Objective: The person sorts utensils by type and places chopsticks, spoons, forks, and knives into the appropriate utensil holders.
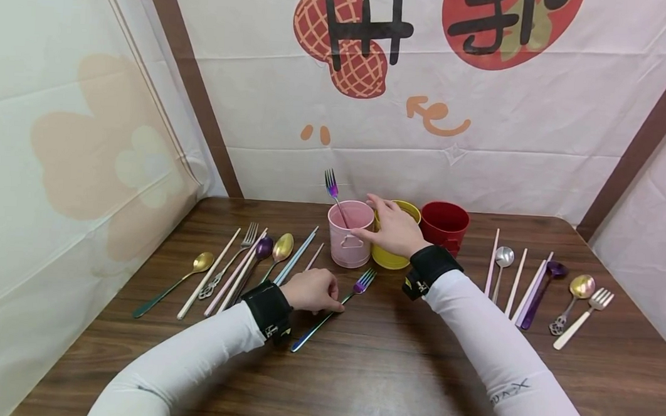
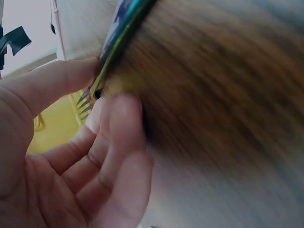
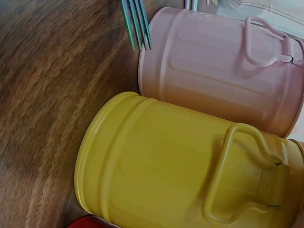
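A rainbow-coloured fork [image 1: 361, 285] slants across the table in the head view, tines pointing away. My left hand [image 1: 312, 290] pinches its handle [image 2: 122, 33] between thumb and fingers. My right hand [image 1: 394, 229] reaches over the yellow bucket [image 1: 389, 260], fingers extended, with the thumb and fingertips by the rim of the pink bucket [image 1: 349, 250]; exact contact is hard to tell. Another rainbow fork [image 1: 331, 186] stands tines up in the pink bucket. In the right wrist view, the fork's tines [image 3: 137, 26] show near the pink bucket's base [image 3: 159, 52].
A red bucket [image 1: 445, 223] stands right of the yellow one. Several spoons, chopsticks and a silver fork [image 1: 246, 241] lie at the left. More chopsticks, spoons and a white-handled fork [image 1: 584, 318] lie at the right. A printed cloth wall [image 1: 258, 122] rises behind the table.
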Demonstrator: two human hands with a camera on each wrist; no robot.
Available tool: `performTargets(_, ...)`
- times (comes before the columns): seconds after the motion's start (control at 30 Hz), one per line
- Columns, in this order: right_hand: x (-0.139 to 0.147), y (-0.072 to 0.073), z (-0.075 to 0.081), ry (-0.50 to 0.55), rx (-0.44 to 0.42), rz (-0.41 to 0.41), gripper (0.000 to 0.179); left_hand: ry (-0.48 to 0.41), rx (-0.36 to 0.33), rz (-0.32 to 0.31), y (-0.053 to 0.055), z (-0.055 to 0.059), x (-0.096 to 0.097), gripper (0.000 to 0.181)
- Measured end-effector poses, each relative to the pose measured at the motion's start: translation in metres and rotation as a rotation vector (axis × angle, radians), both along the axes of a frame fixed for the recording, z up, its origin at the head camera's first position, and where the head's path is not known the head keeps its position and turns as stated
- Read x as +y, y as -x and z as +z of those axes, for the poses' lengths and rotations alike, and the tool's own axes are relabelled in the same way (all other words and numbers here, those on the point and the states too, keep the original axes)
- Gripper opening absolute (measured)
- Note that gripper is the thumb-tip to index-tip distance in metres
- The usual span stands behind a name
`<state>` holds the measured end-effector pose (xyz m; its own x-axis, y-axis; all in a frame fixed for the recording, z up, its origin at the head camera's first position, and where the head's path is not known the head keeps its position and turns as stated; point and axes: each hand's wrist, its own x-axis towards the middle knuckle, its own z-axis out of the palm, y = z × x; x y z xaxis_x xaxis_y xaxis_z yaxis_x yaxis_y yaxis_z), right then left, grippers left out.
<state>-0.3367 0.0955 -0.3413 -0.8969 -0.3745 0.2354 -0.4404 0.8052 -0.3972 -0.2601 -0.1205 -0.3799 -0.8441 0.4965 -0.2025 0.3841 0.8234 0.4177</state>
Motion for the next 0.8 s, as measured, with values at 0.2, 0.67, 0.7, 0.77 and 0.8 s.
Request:
performTargets(0.2,0.0,0.0,-0.001,0.006,-0.006,-0.006,0.088,-0.081,-0.164,0.029,0.005,-0.001,0.003,0.022)
performTargets(0.67,0.0,0.0,0.001,0.006,-0.005,-0.012,0.089,-0.12,-0.166,0.029,0.006,-0.006,-0.002,0.021)
performTargets(0.7,0.0,-0.001,0.001,0.009,-0.009,-0.014,0.09,-0.125,-0.167,0.03,0.005,-0.006,-0.003,0.021)
performTargets(0.77,0.0,-0.002,0.001,0.014,-0.014,-0.016,0.09,-0.134,-0.17,0.033,0.005,-0.006,-0.007,0.021)
performTargets(0.8,0.0,-0.002,0.001,0.017,-0.016,-0.017,0.09,-0.141,-0.174,0.036,0.005,-0.006,-0.009,0.02)
